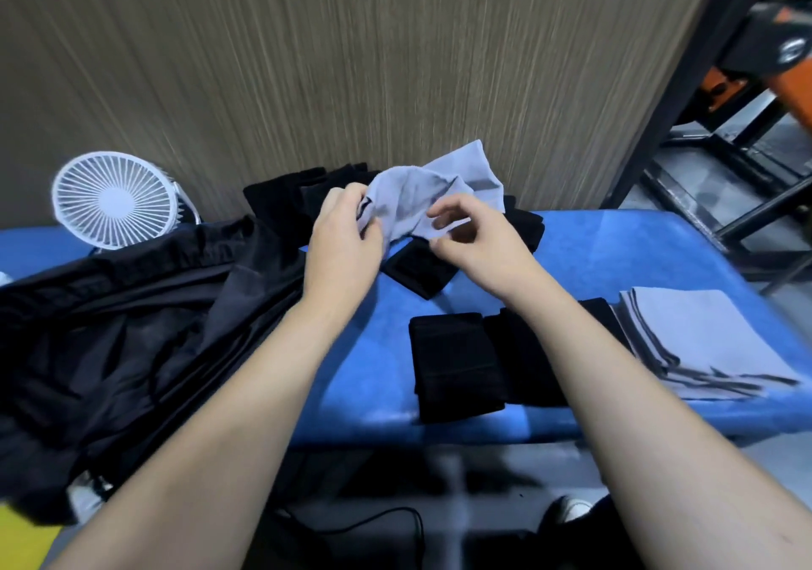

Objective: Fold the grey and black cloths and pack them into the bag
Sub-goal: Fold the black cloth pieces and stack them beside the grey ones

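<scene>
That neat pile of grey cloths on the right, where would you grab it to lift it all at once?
Probably by the stepped near edge of the grey stack, coming from the front right. The layers fan out there and overhang the blue table, so fingers can slip underneath with the thumb on top. Its left side abuts the folded black cloths, leaving little room.

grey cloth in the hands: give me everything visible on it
The grey cloth is a light grey, soft-looking fabric, crumpled and unfolded, held up above the blue table near its far edge, in front of the wood-grain wall. One flat flap sticks up and to the right; the rest bunches between the hands. The left hand grips its left end with curled fingers; the right hand pinches its lower edge. Loose black cloths lie behind and below it; whether it touches them is unclear.
</scene>
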`<state>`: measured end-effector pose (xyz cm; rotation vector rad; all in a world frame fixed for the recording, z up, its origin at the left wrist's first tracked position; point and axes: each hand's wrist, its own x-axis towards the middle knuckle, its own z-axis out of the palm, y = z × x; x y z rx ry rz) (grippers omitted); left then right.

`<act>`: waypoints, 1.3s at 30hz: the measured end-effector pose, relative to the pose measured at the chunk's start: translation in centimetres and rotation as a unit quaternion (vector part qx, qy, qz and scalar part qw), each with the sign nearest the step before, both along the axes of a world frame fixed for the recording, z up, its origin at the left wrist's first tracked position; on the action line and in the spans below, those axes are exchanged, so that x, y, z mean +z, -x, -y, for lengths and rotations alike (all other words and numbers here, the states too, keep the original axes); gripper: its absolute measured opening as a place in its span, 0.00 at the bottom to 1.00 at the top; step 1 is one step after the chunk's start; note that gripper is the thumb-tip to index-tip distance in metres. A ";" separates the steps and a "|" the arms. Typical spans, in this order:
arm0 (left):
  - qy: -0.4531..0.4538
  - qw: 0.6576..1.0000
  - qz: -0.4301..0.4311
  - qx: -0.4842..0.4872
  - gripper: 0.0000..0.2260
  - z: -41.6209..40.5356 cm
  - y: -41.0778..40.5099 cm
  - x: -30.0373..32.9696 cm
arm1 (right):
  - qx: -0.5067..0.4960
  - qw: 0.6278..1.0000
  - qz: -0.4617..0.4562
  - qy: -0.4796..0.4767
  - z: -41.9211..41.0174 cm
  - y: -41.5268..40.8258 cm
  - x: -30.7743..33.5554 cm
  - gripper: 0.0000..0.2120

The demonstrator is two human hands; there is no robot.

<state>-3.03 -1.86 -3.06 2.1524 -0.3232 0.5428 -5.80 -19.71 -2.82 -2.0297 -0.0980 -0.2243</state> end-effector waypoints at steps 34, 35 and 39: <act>0.177 0.976 -0.124 -0.024 0.13 -16.4 4.5 0.9 | 0.040 0.999 -0.027 0.003 -5.0 0.4 -0.1 0.07; 0.192 0.973 -0.127 -0.027 0.13 -16.4 4.4 0.9 | 0.024 0.998 -0.033 -0.037 -4.6 0.7 0.2 0.07; 0.241 0.960 -0.137 -0.048 0.19 -15.8 4.2 0.2 | -0.019 0.987 -0.043 -0.154 -3.0 1.7 0.9 0.12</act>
